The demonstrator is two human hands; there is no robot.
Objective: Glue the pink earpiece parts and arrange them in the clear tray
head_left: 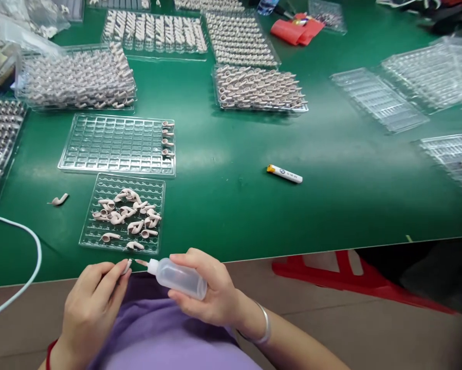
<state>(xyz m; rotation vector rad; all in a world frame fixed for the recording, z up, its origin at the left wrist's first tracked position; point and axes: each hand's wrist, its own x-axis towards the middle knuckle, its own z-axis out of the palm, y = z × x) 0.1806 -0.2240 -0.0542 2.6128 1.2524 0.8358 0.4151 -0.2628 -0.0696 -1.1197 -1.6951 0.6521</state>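
Left hand (90,300): we pinch a small off-white piece (126,266), nearside of the square transparent plastic tray (91,234).
Right hand (213,293): we clasp a translucent white-capped plastic bottle (180,279), nearside-right of that tray.
Slim pinkish nozzle (142,262): oversqueezing might flood our piece; a slack pinch might drop it.

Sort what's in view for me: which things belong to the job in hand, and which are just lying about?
Likely part of the job:
squeeze bottle, in the right hand
small pale part, in the left hand
tray of loose parts
tray with four parts

Apparently just lying about:
white tube with an orange end
red item
white cable
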